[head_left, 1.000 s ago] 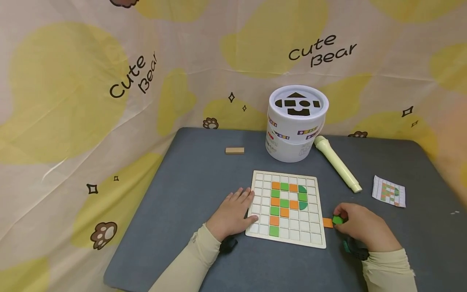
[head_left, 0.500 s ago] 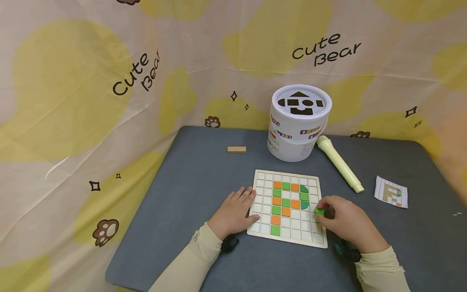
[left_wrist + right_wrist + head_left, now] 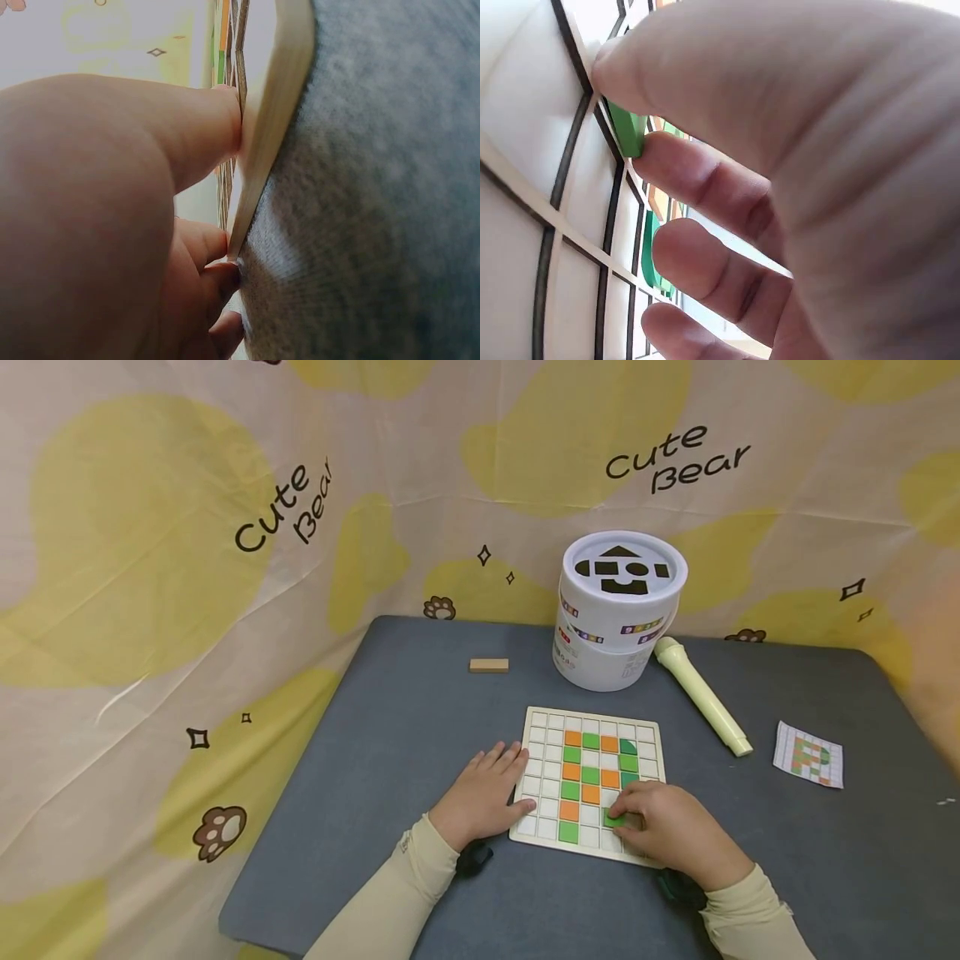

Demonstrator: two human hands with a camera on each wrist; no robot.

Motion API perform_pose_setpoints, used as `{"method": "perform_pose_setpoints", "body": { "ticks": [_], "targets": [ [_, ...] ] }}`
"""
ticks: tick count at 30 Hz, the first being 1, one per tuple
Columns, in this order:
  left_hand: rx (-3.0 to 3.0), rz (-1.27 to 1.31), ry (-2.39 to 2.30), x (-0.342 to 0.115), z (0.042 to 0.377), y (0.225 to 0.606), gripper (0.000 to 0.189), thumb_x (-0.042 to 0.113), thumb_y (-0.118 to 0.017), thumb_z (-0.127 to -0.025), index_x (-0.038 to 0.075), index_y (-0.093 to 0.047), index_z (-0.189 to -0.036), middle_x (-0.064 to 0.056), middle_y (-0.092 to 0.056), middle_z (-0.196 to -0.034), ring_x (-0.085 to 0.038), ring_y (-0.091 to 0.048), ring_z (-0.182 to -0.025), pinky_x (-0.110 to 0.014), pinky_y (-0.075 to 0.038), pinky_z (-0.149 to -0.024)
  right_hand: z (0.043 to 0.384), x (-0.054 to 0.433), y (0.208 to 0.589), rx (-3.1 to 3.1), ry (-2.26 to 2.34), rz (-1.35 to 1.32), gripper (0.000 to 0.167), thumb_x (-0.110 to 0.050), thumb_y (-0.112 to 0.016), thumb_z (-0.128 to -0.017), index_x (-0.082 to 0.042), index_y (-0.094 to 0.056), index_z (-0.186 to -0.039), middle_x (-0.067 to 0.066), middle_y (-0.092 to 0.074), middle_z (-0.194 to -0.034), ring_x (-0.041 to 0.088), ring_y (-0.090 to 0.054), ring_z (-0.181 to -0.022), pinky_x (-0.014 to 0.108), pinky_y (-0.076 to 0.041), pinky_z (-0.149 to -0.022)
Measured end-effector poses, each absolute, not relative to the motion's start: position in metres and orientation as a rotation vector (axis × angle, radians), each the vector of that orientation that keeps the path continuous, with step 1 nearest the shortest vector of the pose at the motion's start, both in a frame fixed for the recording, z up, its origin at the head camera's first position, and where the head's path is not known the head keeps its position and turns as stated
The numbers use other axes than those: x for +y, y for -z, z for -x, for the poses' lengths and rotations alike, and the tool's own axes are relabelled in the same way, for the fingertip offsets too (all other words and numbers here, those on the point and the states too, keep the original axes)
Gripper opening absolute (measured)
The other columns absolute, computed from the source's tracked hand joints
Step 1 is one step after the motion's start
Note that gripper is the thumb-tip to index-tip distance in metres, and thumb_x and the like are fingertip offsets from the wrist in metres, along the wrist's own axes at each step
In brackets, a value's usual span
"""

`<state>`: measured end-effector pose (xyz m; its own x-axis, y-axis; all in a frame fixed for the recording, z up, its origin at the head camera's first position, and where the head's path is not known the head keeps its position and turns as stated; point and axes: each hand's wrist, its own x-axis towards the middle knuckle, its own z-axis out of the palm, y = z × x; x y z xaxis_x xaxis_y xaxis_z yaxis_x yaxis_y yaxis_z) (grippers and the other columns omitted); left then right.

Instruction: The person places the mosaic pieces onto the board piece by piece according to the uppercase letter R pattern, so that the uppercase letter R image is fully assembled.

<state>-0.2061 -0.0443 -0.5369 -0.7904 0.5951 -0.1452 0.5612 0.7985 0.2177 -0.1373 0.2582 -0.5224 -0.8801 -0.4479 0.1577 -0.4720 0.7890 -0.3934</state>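
My right hand (image 3: pixel 667 827) is over the lower right part of the white grid board (image 3: pixel 540 822). Its thumb and index finger pinch a green square tile (image 3: pixel 612 817); in the right wrist view the green tile (image 3: pixel 626 127) sits at the grid lines of a cell, its other fingers spread beside it. On the board, orange tiles (image 3: pixel 590 794) and green tiles (image 3: pixel 568 832) form a pattern, with dark green rounded pieces (image 3: pixel 628 747) at its right. My left hand (image 3: pixel 480 797) lies flat at the board's left edge, fingertips and thumb touching the rim (image 3: pixel 270 112).
A white bucket (image 3: pixel 615 635) with shape holes in its lid stands behind the board. A pale yellow stick (image 3: pixel 703 697) lies right of it, and a small wooden block (image 3: pixel 489 666) left. A printed pattern card (image 3: pixel 808 755) lies at the right of the grey table (image 3: pixel 375 735).
My right hand has moved left from beside the board to over it, carrying the green tile. The orange tile seen earlier at the board's right edge is out of sight. My left hand stays put.
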Motion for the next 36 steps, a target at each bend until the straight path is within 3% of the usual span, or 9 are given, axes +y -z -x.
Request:
{"method": "perform_pose_setpoints", "body": {
  "ticks": [10,16,20,23,28,32,36],
  "targets": [
    [2.779,-0.898,-0.240,-0.043,0.205,0.534,0.083,0.056,-0.057,-0.107,0.009,-0.030,-0.170,-0.007,-0.026,-0.174,-0.029,-0.021,-0.161,-0.051,-0.021,-0.129,0.139,0.258,0.524,-2.877,-0.681,-0.876,0.016,-0.010,-0.093,-0.083,-0.019,-0.085,-0.094,-0.010,-0.071,-0.101,0.013,-0.067,-0.093,0.037,-0.060,-0.079],
    [2.776,-0.891,-0.251,-0.045,0.205,0.534,0.083,0.056,-0.057,-0.107,0.009,-0.030,-0.169,-0.007,-0.026,-0.175,-0.030,-0.021,-0.161,-0.051,-0.021,-0.128,0.139,0.260,0.520,-2.870,-0.691,-0.864,0.015,-0.010,-0.091,-0.085,-0.021,-0.086,-0.095,-0.012,-0.069,-0.100,0.010,-0.065,-0.091,0.035,-0.059,-0.077],
    [2.773,-0.903,-0.237,-0.044,0.206,0.536,0.083,0.056,-0.056,-0.107,0.010,-0.028,-0.170,-0.007,-0.025,-0.175,-0.029,-0.020,-0.162,-0.051,-0.021,-0.129,0.139,0.282,0.510,-2.950,-0.704,-0.605,0.021,-0.003,-0.080,-0.091,-0.020,-0.085,-0.102,-0.008,-0.070,-0.105,0.011,-0.062,-0.087,0.034,-0.054,-0.069],
    [2.771,-0.912,-0.235,-0.043,0.207,0.535,0.083,0.056,-0.055,-0.107,0.010,-0.028,-0.170,-0.007,-0.024,-0.175,-0.030,-0.020,-0.162,-0.051,-0.021,-0.129,0.138,0.308,0.503,-3.047,-0.681,-0.306,0.025,-0.003,-0.075,-0.091,-0.012,-0.082,-0.113,0.004,-0.072,-0.115,0.020,-0.062,-0.088,0.040,-0.052,-0.070],
    [2.767,-0.912,-0.242,-0.042,0.207,0.535,0.083,0.056,-0.056,-0.107,0.009,-0.028,-0.170,-0.007,-0.025,-0.175,-0.030,-0.020,-0.162,-0.051,-0.020,-0.129,0.137,0.336,0.503,-3.187,-0.683,-0.117,0.043,-0.017,-0.086,-0.085,-0.003,-0.075,-0.124,0.022,-0.068,-0.129,0.042,-0.066,-0.111,0.063,-0.054,-0.086],
    [2.764,-0.910,-0.242,-0.042,0.208,0.536,0.083,0.056,-0.055,-0.107,0.009,-0.027,-0.170,-0.007,-0.024,-0.175,-0.030,-0.019,-0.162,-0.050,-0.019,-0.129,0.140,0.337,0.505,-3.234,-0.842,-0.191,0.049,-0.016,-0.092,-0.080,-0.004,-0.073,-0.124,0.015,-0.069,-0.120,0.036,-0.064,-0.104,0.056,-0.055,-0.084],
    [2.777,-0.914,-0.242,-0.043,0.208,0.535,0.083,0.055,-0.057,-0.107,0.008,-0.030,-0.169,-0.009,-0.027,-0.174,-0.031,-0.022,-0.161,-0.051,-0.021,-0.128,0.144,0.330,0.507,-3.266,-0.940,-0.220,0.044,-0.008,-0.091,-0.080,-0.005,-0.073,-0.120,0.004,-0.067,-0.103,0.024,-0.059,-0.091,0.043,-0.052,-0.075]
  ]
}}
